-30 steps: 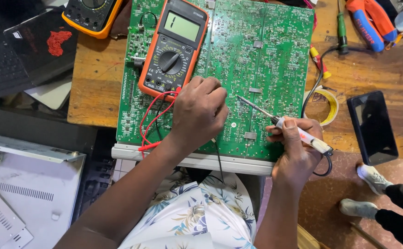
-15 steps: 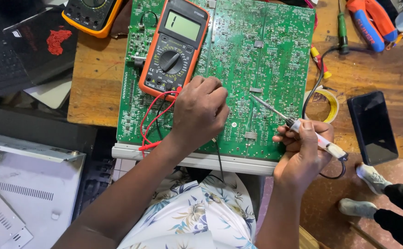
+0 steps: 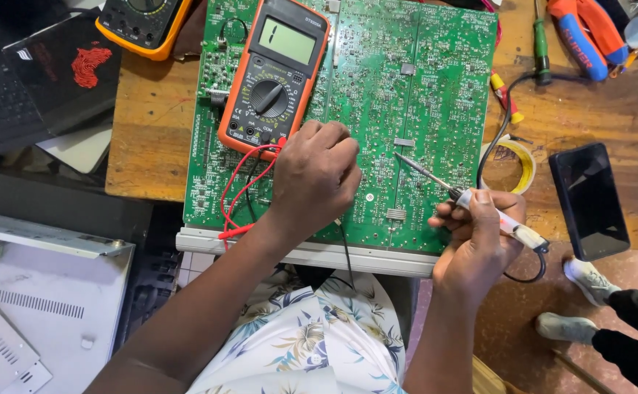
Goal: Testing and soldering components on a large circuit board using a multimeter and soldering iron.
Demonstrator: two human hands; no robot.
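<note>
A large green circuit board (image 3: 421, 95) lies on a wooden table (image 3: 151, 146). An orange multimeter (image 3: 275, 73) rests on its upper left part, with red leads (image 3: 239, 193) looping down over the board. My left hand (image 3: 315, 182) presses on the board just below the meter with its fingers curled. A thin black lead (image 3: 346, 252) runs out from under it, and what the fingers grip is hidden. My right hand (image 3: 476, 248), at the board's lower right corner, holds a soldering iron (image 3: 436, 182). Its tip points up-left, close over the board.
A second, yellow multimeter (image 3: 144, 22) and a dark laptop (image 3: 12, 87) sit at the upper left. A black phone (image 3: 589, 201), a yellow ring of tape (image 3: 525, 164), a green screwdriver (image 3: 542, 40) and an orange-blue tool (image 3: 578, 36) lie to the right. Another person's shoes (image 3: 589, 281) stand at the lower right.
My right hand has shifted slightly right with the soldering iron, drawing its tip a little to the right over the board. My left hand has stayed in place.
</note>
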